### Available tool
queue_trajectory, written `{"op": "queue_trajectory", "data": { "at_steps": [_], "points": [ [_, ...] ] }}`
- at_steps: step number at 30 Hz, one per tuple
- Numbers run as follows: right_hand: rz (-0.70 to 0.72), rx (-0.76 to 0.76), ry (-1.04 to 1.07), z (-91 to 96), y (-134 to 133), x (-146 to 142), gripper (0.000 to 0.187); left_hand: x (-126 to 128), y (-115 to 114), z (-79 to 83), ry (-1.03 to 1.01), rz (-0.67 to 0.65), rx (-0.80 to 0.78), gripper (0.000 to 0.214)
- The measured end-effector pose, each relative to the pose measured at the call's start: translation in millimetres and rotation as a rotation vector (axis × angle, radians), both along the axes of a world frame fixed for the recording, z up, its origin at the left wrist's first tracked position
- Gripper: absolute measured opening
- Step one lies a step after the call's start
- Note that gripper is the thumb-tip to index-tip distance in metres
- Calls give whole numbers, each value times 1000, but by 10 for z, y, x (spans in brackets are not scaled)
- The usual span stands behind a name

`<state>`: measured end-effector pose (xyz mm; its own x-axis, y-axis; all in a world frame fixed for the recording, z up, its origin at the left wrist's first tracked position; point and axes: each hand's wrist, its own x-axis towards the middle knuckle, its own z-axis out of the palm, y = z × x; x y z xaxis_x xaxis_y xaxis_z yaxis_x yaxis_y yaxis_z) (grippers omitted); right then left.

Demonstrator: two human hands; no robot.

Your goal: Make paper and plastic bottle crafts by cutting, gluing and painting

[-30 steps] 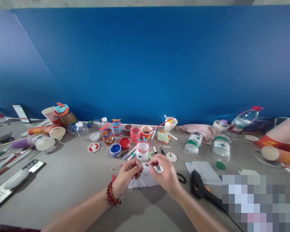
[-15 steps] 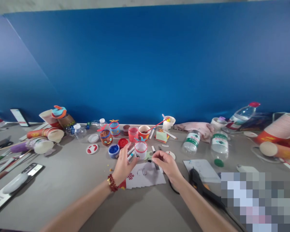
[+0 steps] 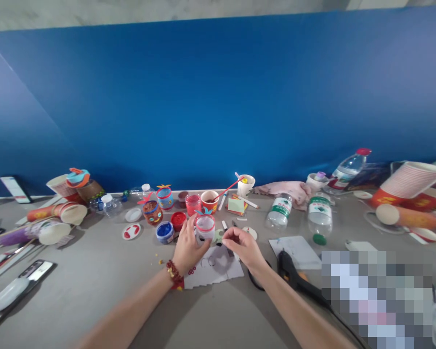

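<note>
My left hand is closed around the left side of a clear plastic cup with a red rim and blue leaf shapes on top. A small dark spot shows low on the cup's front. To the cup's right, my right hand has thumb and forefinger pinched together; whatever is between them is too small to make out. A small dark piece lies near those fingertips, by a green sheet. Below both hands is a white paper with drawn curves and a red knot pattern.
Open blue paint and red paint stand left of the cup, behind them decorated jars. A black glue gun lies right of my right forearm. Bottles and stacked paper cups are farther right.
My left hand has come in against the cup and closed on it. My right hand stays pinched close by. The whole view has shifted slightly.
</note>
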<state>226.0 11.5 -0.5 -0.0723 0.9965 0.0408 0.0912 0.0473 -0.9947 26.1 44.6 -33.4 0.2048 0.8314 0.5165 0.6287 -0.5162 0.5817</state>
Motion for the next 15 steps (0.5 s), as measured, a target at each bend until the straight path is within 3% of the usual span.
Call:
{"op": "queue_trajectory", "data": {
  "at_steps": [4,8,11,15],
  "points": [
    [8,-7,51,125,-55,-21,17,-28,-90,183,-122,-104,-192,66],
    [38,-11,129,243,-98,-56,15,1,-164,325,-316,-306,-352,56],
    [46,-24,155,257,-103,-69,14,37,-192,348,-448,-414,-424,51],
    [32,-57,156,205,-85,-60,15,52,-221,329,-571,-409,-556,57]
  ]
}}
